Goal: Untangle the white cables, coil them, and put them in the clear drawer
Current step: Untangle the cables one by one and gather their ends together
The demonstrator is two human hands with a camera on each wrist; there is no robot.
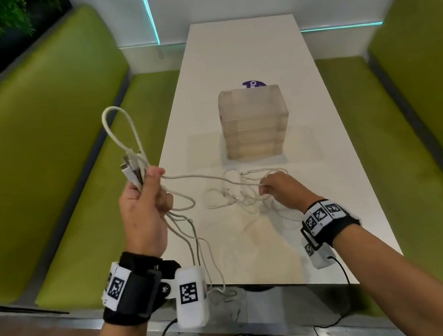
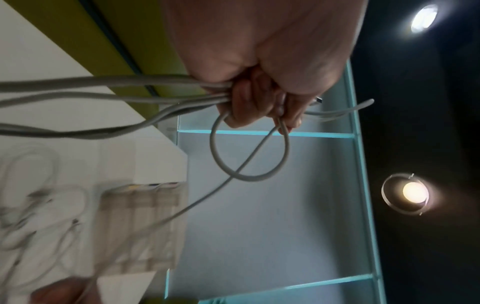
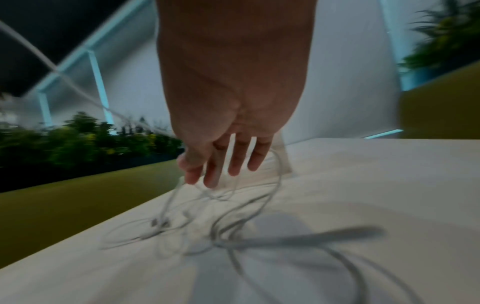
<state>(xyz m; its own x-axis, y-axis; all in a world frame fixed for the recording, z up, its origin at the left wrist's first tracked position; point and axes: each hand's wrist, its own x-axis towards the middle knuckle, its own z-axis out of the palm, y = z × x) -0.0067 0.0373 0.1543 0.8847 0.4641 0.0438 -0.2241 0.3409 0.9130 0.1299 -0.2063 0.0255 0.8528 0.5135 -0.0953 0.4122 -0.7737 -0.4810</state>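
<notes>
Left hand lifts a bunch of white cables while the right hand reaches into the tangle on the tabletop.

At the left, the left hand [image 1: 145, 210] is raised off the tabletop's [image 1: 328, 150] near-left corner, fingers curled tight round a bunch of cables [image 1: 128, 142]: a long loop stands up above the fist, plug ends poke out beside it, and loose strands hang down below the wrist. One strand runs rightward from this fist to the tangle of cables [image 1: 236, 191] lying on the tabletop. The right hand [image 1: 285, 189] sits low at the tangle's right edge, fingers spread and pointing down among the loops; whether they pinch a strand is unclear. Beyond the tangle stands the clear drawer unit [image 1: 253, 121], its drawers pushed in.
</notes>
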